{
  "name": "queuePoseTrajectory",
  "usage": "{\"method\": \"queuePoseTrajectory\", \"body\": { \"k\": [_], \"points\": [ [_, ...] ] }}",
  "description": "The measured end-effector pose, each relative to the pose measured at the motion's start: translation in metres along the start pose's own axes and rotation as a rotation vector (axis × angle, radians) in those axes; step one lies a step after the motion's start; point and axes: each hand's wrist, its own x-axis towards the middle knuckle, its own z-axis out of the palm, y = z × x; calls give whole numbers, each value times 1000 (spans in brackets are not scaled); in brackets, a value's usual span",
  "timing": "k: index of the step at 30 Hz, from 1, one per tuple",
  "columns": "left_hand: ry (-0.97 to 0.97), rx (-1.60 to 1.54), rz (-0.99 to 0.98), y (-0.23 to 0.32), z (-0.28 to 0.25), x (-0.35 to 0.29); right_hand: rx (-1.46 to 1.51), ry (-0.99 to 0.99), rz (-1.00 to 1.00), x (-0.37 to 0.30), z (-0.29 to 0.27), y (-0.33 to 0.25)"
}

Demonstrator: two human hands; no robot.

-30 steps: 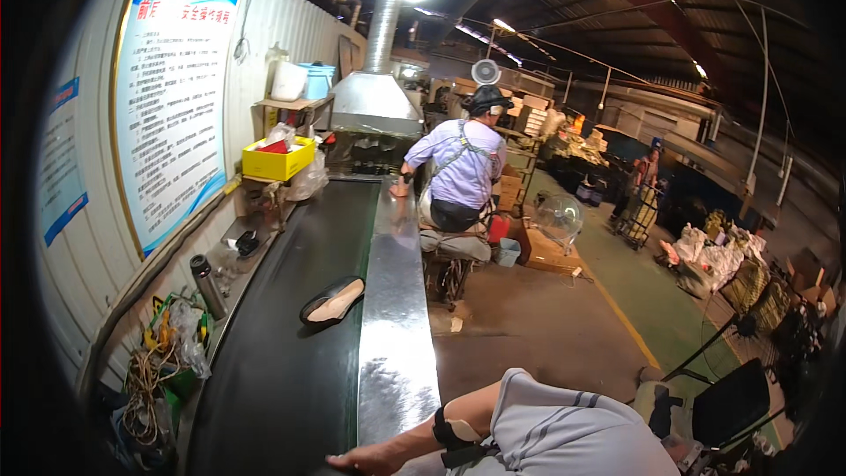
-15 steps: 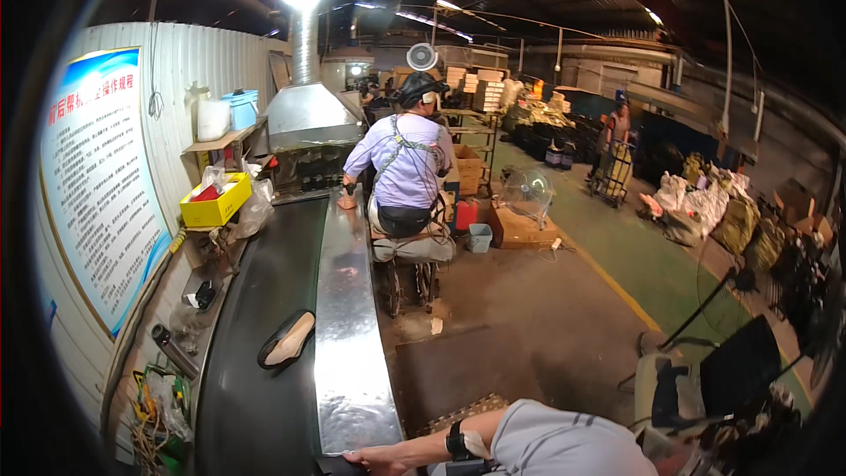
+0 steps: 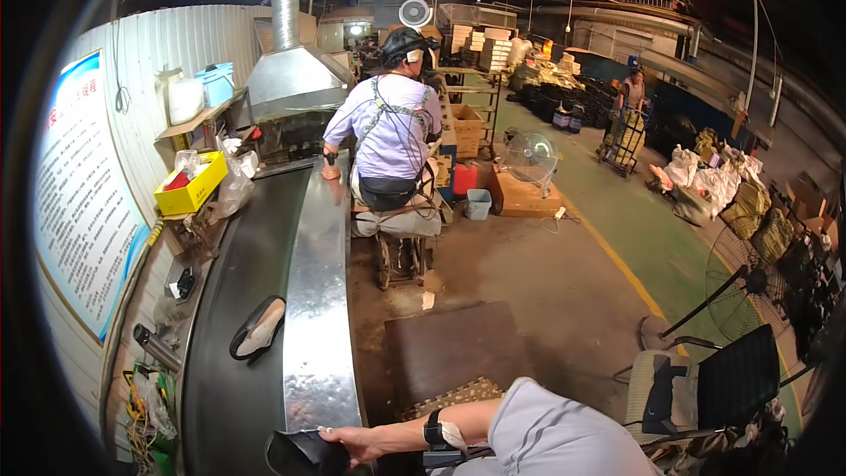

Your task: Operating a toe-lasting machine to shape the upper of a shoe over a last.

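One shoe (image 3: 258, 328) lies on the belt (image 3: 231, 410), its long axis slanting from near left to far right, beyond and to the left of the grip, well apart from it. Rightward runs the metal ledge (image 3: 319, 353), and by its near end a black piece (image 3: 300, 456) juts left from the right hand (image 3: 351, 443), whose fingers are closed on its right end; whether the piece touches the ledge I cannot tell, and the left hand is out of view
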Motion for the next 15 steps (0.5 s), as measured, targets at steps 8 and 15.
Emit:
{"method": "queuePoseTrajectory", "body": {
  "k": [8, 15],
  "points": [
    [-248, -264, 330, 140, 58, -21, 196, 204, -66, -44, -8, -39],
    [-378, -463, 419, 190, 114, -46, 158, 147, -53, -41, -32, -61]
  ]
}}
